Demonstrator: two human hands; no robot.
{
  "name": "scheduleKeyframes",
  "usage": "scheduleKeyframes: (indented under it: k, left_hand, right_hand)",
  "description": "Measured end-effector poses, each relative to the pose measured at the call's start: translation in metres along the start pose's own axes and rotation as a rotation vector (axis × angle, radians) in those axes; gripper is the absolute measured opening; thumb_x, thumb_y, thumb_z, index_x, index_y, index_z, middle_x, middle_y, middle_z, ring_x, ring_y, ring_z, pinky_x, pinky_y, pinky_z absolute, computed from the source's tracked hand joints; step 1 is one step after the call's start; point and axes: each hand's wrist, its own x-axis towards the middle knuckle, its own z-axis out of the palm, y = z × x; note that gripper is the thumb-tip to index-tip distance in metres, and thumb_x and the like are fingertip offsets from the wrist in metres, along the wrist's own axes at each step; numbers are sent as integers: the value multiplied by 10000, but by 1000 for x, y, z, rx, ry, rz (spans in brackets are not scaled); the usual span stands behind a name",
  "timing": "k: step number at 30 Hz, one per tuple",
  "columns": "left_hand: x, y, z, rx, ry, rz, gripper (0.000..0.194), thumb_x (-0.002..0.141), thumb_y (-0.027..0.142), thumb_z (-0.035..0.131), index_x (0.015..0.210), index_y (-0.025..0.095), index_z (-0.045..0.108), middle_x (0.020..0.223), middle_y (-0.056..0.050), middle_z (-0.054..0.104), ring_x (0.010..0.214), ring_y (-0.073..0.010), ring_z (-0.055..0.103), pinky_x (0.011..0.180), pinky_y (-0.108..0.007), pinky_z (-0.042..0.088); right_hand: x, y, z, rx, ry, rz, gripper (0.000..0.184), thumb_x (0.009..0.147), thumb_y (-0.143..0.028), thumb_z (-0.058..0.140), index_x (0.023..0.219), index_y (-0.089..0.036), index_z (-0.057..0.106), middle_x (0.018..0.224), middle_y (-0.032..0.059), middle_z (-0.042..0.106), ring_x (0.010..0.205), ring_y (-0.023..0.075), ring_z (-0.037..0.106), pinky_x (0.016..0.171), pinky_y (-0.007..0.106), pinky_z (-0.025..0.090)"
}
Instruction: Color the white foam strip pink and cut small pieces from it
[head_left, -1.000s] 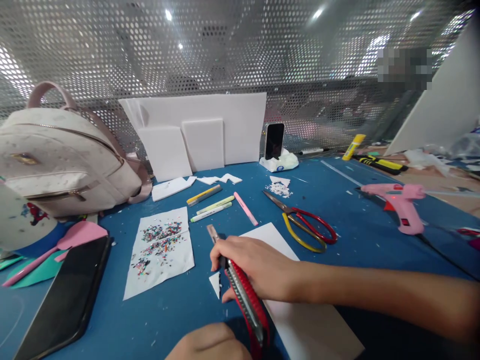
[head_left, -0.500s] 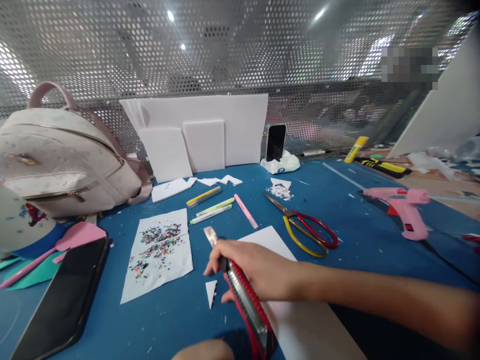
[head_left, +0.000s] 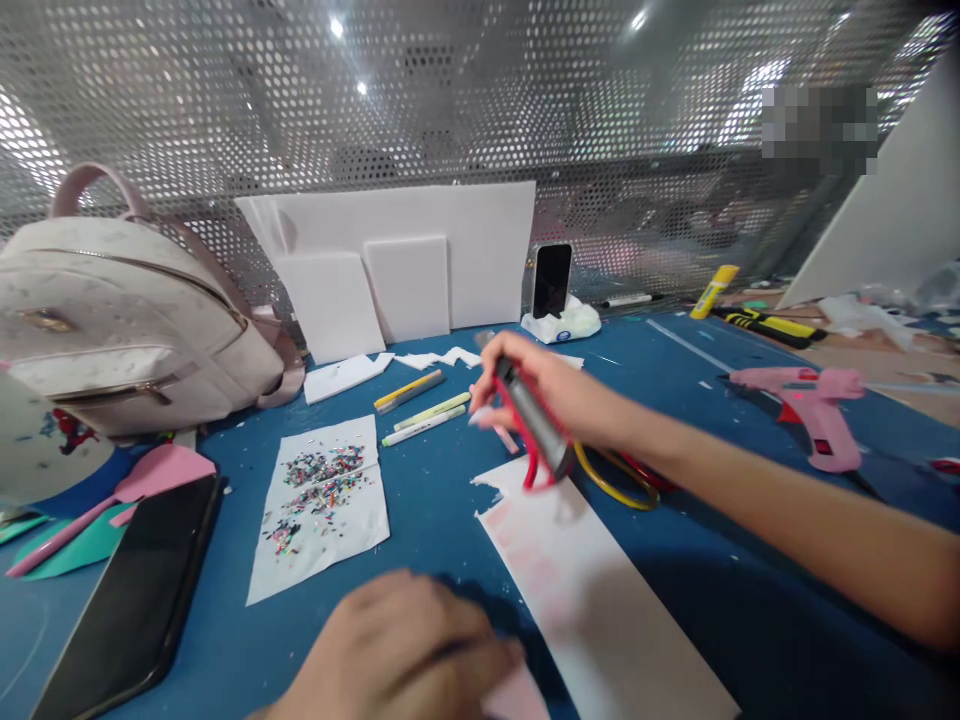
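Note:
My right hand (head_left: 536,385) is closed around a red utility knife (head_left: 534,415), raised over the far end of a white board strip (head_left: 622,610). The strip has a ragged far end and faint pink smears. At the bottom middle my left hand (head_left: 397,650) is blurred, its fingers curled over a pale pink piece of board (head_left: 519,695). Behind my right wrist, scissors (head_left: 611,480) with yellow and red handles are partly hidden. A pink marker (head_left: 507,438) also lies partly covered by the right hand.
Sequins lie on a white sheet (head_left: 259,560) at left, near a black phone (head_left: 124,610). Markers (head_left: 424,425) lie mid-table; white boards (head_left: 480,260) lean behind them. A backpack (head_left: 112,310) stands at left, a pink glue gun (head_left: 814,415) at right.
My right hand has carried the utility knife up and away to the right. My left hand has come further into view over the pale pink piece. The triangular white scrap is out of sight.

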Motion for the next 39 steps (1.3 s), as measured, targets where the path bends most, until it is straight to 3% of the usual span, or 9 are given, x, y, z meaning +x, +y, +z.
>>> scheduleKeyframes:
  k: [3, 6, 10, 14, 17, 21, 24, 29, 39]
  left_hand:
    - [3, -13, -8, -6, 96, -199, 317, 941, 208, 602, 1243, 269, 525, 1124, -2, 662, 1015, -114, 633, 877, -206, 513]
    - [1, -22, -8, -2, 148, -358, 376, 907, 117, 603, 1216, 314, 519, 1068, 47, 656, 917, -74, 630, 825, -173, 501]
    - [-2, -28, -5, -10, 155, -429, 377, 897, 110, 580, 1186, 349, 535, 1031, 68, 653, 870, -78, 622, 776, -190, 499]
    - [-2, -29, -6, -40, 155, -461, 383, 880, 149, 634, 1184, 364, 544, 985, 78, 650, 850, -81, 620, 760, -192, 496]
    - [0, -28, -7, -66, 172, -479, 410, 844, 165, 706, 1169, 364, 552, 935, 91, 647, 804, -71, 614, 729, -168, 489]
    - [2, -27, -7, -95, 194, -474, 367, 874, 197, 691, 1169, 366, 554, 923, 91, 647, 808, -64, 618, 740, -160, 486]
    - [2, -25, -8, -116, 206, -448, 327, 908, 196, 647, 1176, 360, 559, 971, 77, 653, 841, -63, 621, 770, -167, 487]
    - [2, -24, -9, -137, 237, -413, 312, 919, 188, 633, 1175, 353, 567, 1013, 69, 654, 872, -64, 616, 793, -174, 486]
    - [5, -23, -11, -153, 231, -394, 298, 925, 185, 624, 1181, 333, 595, 995, 42, 653, 865, -87, 616, 780, -209, 494]
  right_hand:
    - [10, 17, -54, -144, 137, 41, 417, 750, -284, 782, 934, -246, 410, 873, 7, 691, 821, 191, 688, 768, 341, 557]
    - [10, 38, -95, -235, 153, 126, 413, 700, -300, 811, 887, -228, 449, 834, 42, 708, 729, 222, 691, 680, 380, 564]
    - [5, 45, -112, -305, 173, 177, 374, 710, -286, 796, 896, -225, 478, 861, 73, 719, 755, 271, 701, 675, 428, 557]
    - [1, 21, -84, -270, 125, 123, 368, 766, -305, 779, 915, -231, 450, 907, 66, 720, 828, 260, 695, 730, 400, 543]
    - [-5, 2, -41, -21, -82, 78, 263, 901, -318, 665, 985, -221, 434, 1016, 84, 711, 961, 241, 685, 798, 369, 542]
    - [-16, -4, 15, 161, -237, 123, 303, 887, -282, 705, 988, -223, 425, 981, 52, 712, 883, 187, 690, 747, 310, 562]
    - [-23, 0, 39, 335, -245, 190, 304, 877, -222, 717, 969, -220, 428, 973, 32, 695, 820, 140, 676, 700, 256, 553]
    - [-28, 2, 53, 396, -187, 205, 342, 838, -224, 762, 941, -216, 436, 890, 2, 683, 747, 112, 627, 664, 238, 513]
    - [-28, 4, 54, 373, -147, 225, 353, 781, -159, 766, 910, -232, 445, 847, -16, 671, 678, 111, 581, 623, 236, 485]
